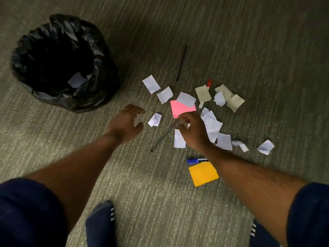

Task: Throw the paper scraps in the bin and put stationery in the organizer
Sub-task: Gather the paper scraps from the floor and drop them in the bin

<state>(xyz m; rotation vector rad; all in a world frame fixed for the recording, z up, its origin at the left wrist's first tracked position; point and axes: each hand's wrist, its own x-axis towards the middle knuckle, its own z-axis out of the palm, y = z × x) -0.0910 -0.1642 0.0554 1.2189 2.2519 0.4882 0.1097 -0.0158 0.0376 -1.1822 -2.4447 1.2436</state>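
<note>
Several white and beige paper scraps (211, 125) lie scattered on the carpet, among them a small crumpled one (155, 119). My left hand (127, 123) hovers just left of that crumpled scrap, fingers spread and empty. My right hand (191, 129) is pinched on a small white scrap beside the pink sticky note (179, 108). A thin black stick (164, 135) lies between my hands and another (181, 62) farther off. A blue marker (195, 160), partly under my right forearm, lies above an orange note (203, 173). A red marker (209, 83) shows at the back. The black-lined bin (60, 63) stands at the upper left, paper inside.
Grey-green carpet (249, 41) covers the whole floor. My feet in dark socks (100, 223) stand at the bottom of the view. No organizer is in view.
</note>
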